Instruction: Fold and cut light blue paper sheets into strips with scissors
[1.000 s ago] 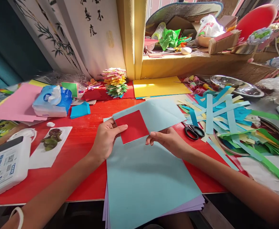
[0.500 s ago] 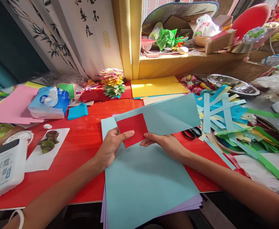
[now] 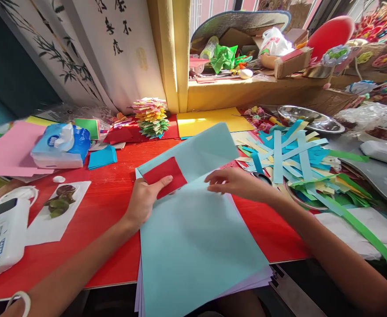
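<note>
My left hand (image 3: 144, 198) pinches a red paper square (image 3: 167, 175) together with a folded light-blue strip (image 3: 206, 152), its thumb lying on the red square. The square sits on the left end of the strip. To the right, my right hand (image 3: 229, 182) is off the paper, fingers apart and slightly curled, with nothing in it. Beneath both hands lies a large light-blue sheet (image 3: 200, 246) on a stack of lilac paper (image 3: 246, 285), reaching over the table's front edge.
Cut paper strips (image 3: 295, 154) heap at the right, beside black scissors (image 3: 262, 177). A tissue pack (image 3: 61, 147), blue squares (image 3: 102, 157) and a white container (image 3: 5, 237) are at the left. Behind stand a paper-stack ornament (image 3: 150, 118) and a metal bowl (image 3: 309, 119).
My right hand has let go of the paper and moved right. My left hand has shifted slightly left and down with the red square and strip, which now tilts more steeply.
</note>
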### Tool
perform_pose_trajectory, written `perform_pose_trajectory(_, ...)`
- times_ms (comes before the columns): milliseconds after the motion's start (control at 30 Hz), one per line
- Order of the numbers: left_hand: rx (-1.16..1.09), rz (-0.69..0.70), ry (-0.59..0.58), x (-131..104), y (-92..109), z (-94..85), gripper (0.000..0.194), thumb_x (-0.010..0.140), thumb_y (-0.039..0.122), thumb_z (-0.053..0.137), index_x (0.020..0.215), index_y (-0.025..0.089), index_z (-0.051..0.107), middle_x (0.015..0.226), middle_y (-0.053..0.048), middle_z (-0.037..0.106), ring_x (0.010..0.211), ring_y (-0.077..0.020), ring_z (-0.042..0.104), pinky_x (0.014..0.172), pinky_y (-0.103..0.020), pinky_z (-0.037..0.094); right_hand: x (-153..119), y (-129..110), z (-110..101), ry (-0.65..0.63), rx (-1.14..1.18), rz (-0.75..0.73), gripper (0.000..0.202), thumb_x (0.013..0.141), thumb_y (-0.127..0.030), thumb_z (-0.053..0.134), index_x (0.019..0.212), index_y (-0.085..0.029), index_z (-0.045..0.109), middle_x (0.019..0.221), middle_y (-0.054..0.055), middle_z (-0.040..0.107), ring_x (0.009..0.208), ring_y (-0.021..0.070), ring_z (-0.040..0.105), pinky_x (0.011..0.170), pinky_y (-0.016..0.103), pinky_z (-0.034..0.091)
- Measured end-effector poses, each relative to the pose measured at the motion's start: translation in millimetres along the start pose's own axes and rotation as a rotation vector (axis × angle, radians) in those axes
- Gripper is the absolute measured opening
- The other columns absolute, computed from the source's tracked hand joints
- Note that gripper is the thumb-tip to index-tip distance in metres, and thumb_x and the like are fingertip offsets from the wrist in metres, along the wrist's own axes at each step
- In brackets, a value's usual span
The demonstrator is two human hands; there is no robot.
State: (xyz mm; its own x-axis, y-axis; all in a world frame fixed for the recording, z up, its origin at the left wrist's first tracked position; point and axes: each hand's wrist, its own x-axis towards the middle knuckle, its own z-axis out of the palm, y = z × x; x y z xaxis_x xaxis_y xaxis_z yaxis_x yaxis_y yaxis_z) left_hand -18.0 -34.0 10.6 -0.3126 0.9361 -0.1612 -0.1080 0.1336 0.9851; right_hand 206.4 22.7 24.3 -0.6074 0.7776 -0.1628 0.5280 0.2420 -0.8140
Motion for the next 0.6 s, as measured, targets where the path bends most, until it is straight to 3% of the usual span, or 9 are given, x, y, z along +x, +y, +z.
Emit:
perform_pose_trajectory(67,-0.046,-0.026,0.031,5.1,3.7,-2.6,0.021,0.054,0.025,0.077,0.052,0.018,0.058,0.039,0.007,0.043,0.043,-0.0115,0.049,0.044,-0.025,0.045,-12.1,12.2,-25.9,0.162,-0.341,0.123,0.030,0.077,-0.043,0.053,0.095,-0.021,0.063,0.088,0.004,0.064,0.067,0.0148,0.057,0.058,0.027,0.041)
perform_pose_trajectory(133,-0.095,-0.053,0.031,9.1,7.3,-4.8,0.017,0.054,0.024,0.077,0.059,0.018,0.062,0.040,0.005,0.047,0.049,-0.0154,0.056,0.047,-0.027,0.049,-24.7,28.5,-44.8,0.222,-0.629,0.320,0.028,0.078,-0.040,0.048,0.088,-0.018,0.062,0.077,0.006,0.062,0.062,0.0172,0.055,0.051,0.028,0.035)
perform_pose_trajectory(200,-0.137,-0.071,0.032,12.1,9.7,-6.4,0.017,0.054,0.024,0.078,0.059,0.018,0.063,0.045,0.003,0.054,0.056,-0.0183,0.060,0.052,-0.030,0.052,-34.2,45.1,-54.9,0.219,-0.775,0.374,0.026,0.077,-0.038,0.049,0.089,-0.018,0.060,0.085,0.008,0.061,0.067,0.0192,0.055,0.053,0.028,0.034)
perform_pose_trajectory(333,-0.191,-0.091,0.041,15.3,10.6,-9.2,0.018,0.052,0.021,0.078,0.056,0.017,0.062,0.056,0.000,0.061,0.058,-0.0186,0.061,0.057,-0.034,0.055,-39.4,62.1,-57.7,0.179,-0.799,0.372,0.032,0.078,-0.037,0.046,0.102,-0.019,0.054,0.089,0.008,0.061,0.073,0.0206,0.056,0.056,0.028,0.035)
perform_pose_trajectory(500,-0.254,-0.055,-0.012,16.2,8.7,-13.5,0.018,0.055,0.019,0.075,0.068,0.014,0.064,0.074,-0.003,0.067,0.067,-0.0195,0.063,0.067,-0.037,0.055,-33.7,52.4,-54.3,0.191,-0.839,0.414,0.040,0.075,-0.037,0.046,0.109,-0.017,0.052,0.091,0.010,0.060,0.074,0.0233,0.056,0.055,0.029,0.035)
perform_pose_trajectory(600,-0.262,-0.065,-0.005,16.1,8.7,-14.6,0.018,0.057,0.021,0.075,0.069,0.013,0.063,0.068,-0.003,0.064,0.062,-0.0172,0.062,0.064,-0.034,0.055,-36.3,43.7,-52.9,0.207,-0.770,0.393,0.038,0.074,-0.033,0.047,0.108,-0.019,0.056,0.086,0.008,0.061,0.072,0.0223,0.056,0.054,0.029,0.034)
